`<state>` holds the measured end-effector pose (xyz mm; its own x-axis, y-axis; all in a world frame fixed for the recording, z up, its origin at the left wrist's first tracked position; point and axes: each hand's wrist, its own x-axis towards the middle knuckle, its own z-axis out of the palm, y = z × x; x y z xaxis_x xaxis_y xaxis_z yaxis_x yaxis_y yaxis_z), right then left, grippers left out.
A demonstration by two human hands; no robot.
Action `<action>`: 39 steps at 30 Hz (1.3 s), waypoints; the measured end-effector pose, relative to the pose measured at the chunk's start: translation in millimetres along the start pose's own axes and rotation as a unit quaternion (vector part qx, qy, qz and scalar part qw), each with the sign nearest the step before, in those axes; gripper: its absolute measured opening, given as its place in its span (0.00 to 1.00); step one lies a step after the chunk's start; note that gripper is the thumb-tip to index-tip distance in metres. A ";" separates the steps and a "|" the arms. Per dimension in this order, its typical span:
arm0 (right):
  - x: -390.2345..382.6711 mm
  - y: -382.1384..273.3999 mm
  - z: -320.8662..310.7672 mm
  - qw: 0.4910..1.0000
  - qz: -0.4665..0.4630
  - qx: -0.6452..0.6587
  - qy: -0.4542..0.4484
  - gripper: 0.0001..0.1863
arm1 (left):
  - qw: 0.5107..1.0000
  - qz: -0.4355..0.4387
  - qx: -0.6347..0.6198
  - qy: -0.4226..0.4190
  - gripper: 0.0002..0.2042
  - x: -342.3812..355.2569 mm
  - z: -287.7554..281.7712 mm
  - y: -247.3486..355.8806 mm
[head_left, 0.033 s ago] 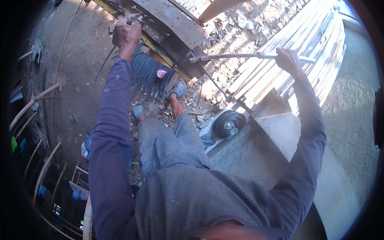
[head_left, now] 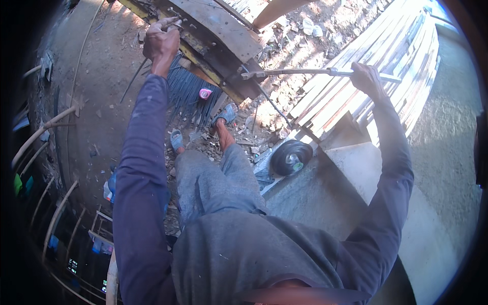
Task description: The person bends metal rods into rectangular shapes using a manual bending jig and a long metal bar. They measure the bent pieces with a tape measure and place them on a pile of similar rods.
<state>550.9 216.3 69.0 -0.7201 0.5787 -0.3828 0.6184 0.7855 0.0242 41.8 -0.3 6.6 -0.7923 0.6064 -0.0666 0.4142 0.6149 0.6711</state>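
At the upper left, my left hand (head_left: 161, 47) is closed at the edge of a steel-topped bench (head_left: 216, 28). A thin dark steel rod (head_left: 133, 81) sticks out below that hand, which seems to grip it; the fingers partly hide this. My right hand (head_left: 367, 80) is wrapped round the handle of a long metal bending bar (head_left: 300, 71), held out to the right. The bar's head (head_left: 252, 74) sits at the near corner of the bench. Another length of thin rod (head_left: 273, 105) slants from that corner down to the right.
Under the bench lies a bundle of steel rods (head_left: 190, 86) with a pink tape measure (head_left: 205, 93). Long wooden planks (head_left: 356, 66) are stacked at the right. A coil of black wire (head_left: 292, 157) rests by a concrete ledge (head_left: 356, 157). Rubble covers the ground around my sandalled feet.
Almost nothing differs. My right hand and the handle end of the bar have shifted very slightly downward; my left hand has stayed in place.
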 end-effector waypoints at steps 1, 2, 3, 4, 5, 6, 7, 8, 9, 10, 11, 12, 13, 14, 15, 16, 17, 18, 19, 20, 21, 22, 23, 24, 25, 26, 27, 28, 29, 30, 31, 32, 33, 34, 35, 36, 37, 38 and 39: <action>-5.5 -2.4 4.7 1.000 -0.001 0.001 0.005 0.02 | 1.000 -0.005 -0.009 -0.009 0.10 -0.2 1.0 -1.6; -10.6 -4.7 8.8 1.000 0.007 0.000 0.001 0.03 | 1.000 0.014 -0.001 0.010 0.10 -0.3 1.6 -2.9; -14.7 -7.4 12.4 1.000 0.008 -0.002 0.009 0.03 | 0.999 0.034 0.007 0.027 0.10 -0.6 2.5 -3.8; -17.0 -9.3 14.6 1.000 0.009 0.002 0.010 0.03 | 0.997 0.054 0.016 0.045 0.10 -0.7 3.2 -4.0; -18.3 -10.7 15.7 1.000 0.020 0.003 0.008 0.03 | 0.998 0.046 0.014 0.038 0.10 -0.5 3.5 -4.0; -18.8 -10.7 15.0 1.000 0.031 0.005 0.006 0.03 | 0.999 0.038 0.013 0.031 0.10 -0.6 3.6 -3.6; -18.7 -9.2 12.9 0.999 0.049 0.008 0.003 0.04 | 0.999 0.026 0.016 0.029 0.10 0.5 4.1 -2.2; -19.7 -7.2 10.3 0.998 0.066 0.011 0.000 0.04 | 0.999 0.031 0.011 0.028 0.09 0.1 3.8 -1.4; -17.8 -3.0 6.7 0.998 0.067 0.020 0.010 0.05 | 0.999 0.035 0.006 0.035 0.09 2.2 4.9 0.9; -18.7 0.8 4.1 0.992 0.122 0.012 -0.017 0.06 | 0.999 0.039 0.004 0.036 0.09 2.0 4.9 2.0; -21.0 6.7 -0.3 0.987 0.158 0.014 -0.035 0.07 | 0.999 0.019 0.012 0.030 0.09 2.7 4.6 3.8; -23.5 11.7 -2.4 0.978 0.202 0.016 -0.051 0.08 | 1.000 0.004 0.017 0.024 0.08 2.7 4.5 4.8; -27.2 14.1 -2.0 0.979 0.197 -0.015 -0.055 0.09 | 0.999 -0.007 0.025 0.022 0.08 3.1 4.3 6.2; -29.6 15.3 0.4 0.982 0.185 -0.014 -0.043 0.08 | 0.999 -0.008 0.023 0.020 0.08 3.4 4.0 7.1; -33.4 15.8 3.5 0.981 0.188 -0.016 -0.036 0.08 | 0.999 -0.005 0.026 0.019 0.09 3.5 4.0 7.6; -38.1 14.8 7.4 0.981 0.193 -0.017 -0.031 0.08 | 0.999 -0.003 0.028 0.016 0.10 3.7 4.2 7.9; -41.0 13.7 10.8 0.978 0.206 -0.017 -0.031 0.08 | 0.999 -0.016 0.033 0.009 0.10 4.3 4.6 8.0; -43.5 11.2 14.3 0.975 0.219 -0.016 -0.031 0.08 | 0.999 -0.017 0.038 0.007 0.09 4.6 5.3 7.8; -44.2 9.4 16.5 0.973 0.230 -0.015 -0.031 0.08 | 0.999 -0.018 0.041 0.005 0.09 5.1 5.8 7.3; -44.5 7.5 17.4 0.972 0.232 -0.017 -0.033 0.08 | 0.999 -0.019 0.045 0.005 0.09 5.7 6.1 6.8; -45.0 4.2 18.8 0.972 0.233 -0.018 -0.035 0.08 | 0.999 -0.015 0.032 0.006 0.09 6.4 6.5 6.3; -46.5 1.1 19.7 0.970 0.239 -0.020 -0.036 0.08 | 1.000 -0.011 0.019 0.005 0.10 6.9 6.7 5.6; -49.6 -2.4 21.3 0.968 0.247 -0.010 -0.035 0.09 | 1.000 -0.017 0.009 -0.001 0.10 7.5 7.5 4.9; -53.1 -5.4 23.5 0.966 0.258 -0.002 -0.032 0.09 | 1.000 -0.010 0.000 -0.001 0.09 7.9 8.2 4.3; -58.4 -7.9 26.2 0.962 0.270 0.006 -0.030 0.09 | 1.000 -0.015 -0.004 -0.005 0.09 8.3 8.5 3.6; -63.7 -10.2 30.1 0.961 0.274 0.002 -0.030 0.09 | 1.000 -0.019 -0.012 -0.012 0.09 8.2 8.5 3.2; -66.0 -11.5 34.9 0.961 0.277 -0.002 -0.028 0.09 | 1.000 -0.021 0.000 -0.011 0.08 8.1 8.2 2.9; -68.6 -12.7 40.2 0.960 0.280 -0.007 -0.024 0.10 | 1.000 -0.023 0.007 -0.013 0.08 8.0 7.4 3.1; -72.4 -14.6 45.3 0.960 0.281 -0.002 -0.009 0.09 | 1.000 -0.023 0.014 -0.014 0.08 8.0 6.1 3.6; -77.4 -17.2 49.5 0.959 0.283 0.003 0.007 0.10 | 1.000 -0.009 0.020 -0.005 0.08 8.0 4.5 4.4; -84.3 -22.3 53.8 0.958 0.285 0.007 0.022 0.10 | 1.000 0.006 0.025 0.003 0.09 7.5 3.5 5.3; -92.0 -30.8 58.0 0.952 0.305 0.011 0.027 0.10 | 0.999 0.015 0.038 0.006 0.10 7.3 2.5 6.5; -99.2 -40.5 61.3 0.945 0.325 0.015 0.034 0.10 | 1.000 0.005 0.027 -0.001 0.11 7.2 1.7 7.8; -106.4 -49.7 61.6 0.934 0.357 0.021 0.026 0.10 | 1.000 -0.010 0.025 -0.013 0.12 6.8 0.6 8.6; -116.7 -61.6 61.2 0.942 0.335 0.015 0.030 0.09 | 0.999 -0.026 0.024 -0.026 0.13 6.9 -0.1 9.4; -129.9 -78.2 62.1 0.945 0.326 0.011 0.018 0.09 | 0.999 -0.028 0.000 -0.037 0.13 6.6 -0.7 9.8; -141.5 -91.8 61.7 0.956 0.293 0.007 0.035 0.09 | 0.998 -0.032 -0.024 -0.049 0.13 6.2 -1.3 9.6; -150.9 -106.3 63.6 0.936 0.352 0.022 0.005 0.09 | 0.996 -0.040 -0.048 -0.060 0.12 5.8 -2.5 9.0; -159.0 -126.1 69.8 0.921 0.387 0.038 0.006 0.09 | 0.998 -0.024 -0.031 -0.053 0.13 5.5 -3.2 8.3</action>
<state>609.3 9.9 62.4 -0.0569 0.9618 -0.2677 0.9678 0.1190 0.2217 39.4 6.6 14.1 -0.7577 0.6289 -0.1744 0.3462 0.6139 0.7094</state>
